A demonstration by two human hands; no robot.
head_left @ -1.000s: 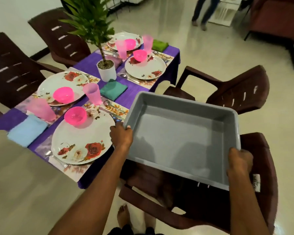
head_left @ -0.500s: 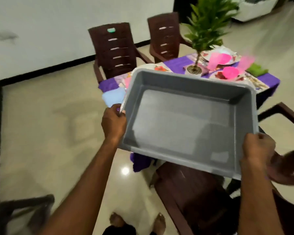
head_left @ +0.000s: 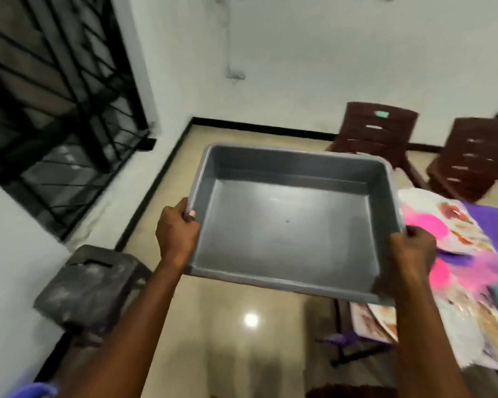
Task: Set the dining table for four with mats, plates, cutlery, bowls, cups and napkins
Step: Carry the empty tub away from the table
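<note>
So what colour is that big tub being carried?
Plain grey, inside and out. The tub shows clearly in the head view, the only one here.

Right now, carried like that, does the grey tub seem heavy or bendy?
Probably light: the grey tub is empty, and the left hand and right hand hold it only by opposite rims. It looks fairly stiff, since its walls and floor show no sag. The smooth plastic might be a little slippery.

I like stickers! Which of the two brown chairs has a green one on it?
The left chair, nearer the wall corner. A small green sticker sits near the top of its back; the right chair shows none.
</note>
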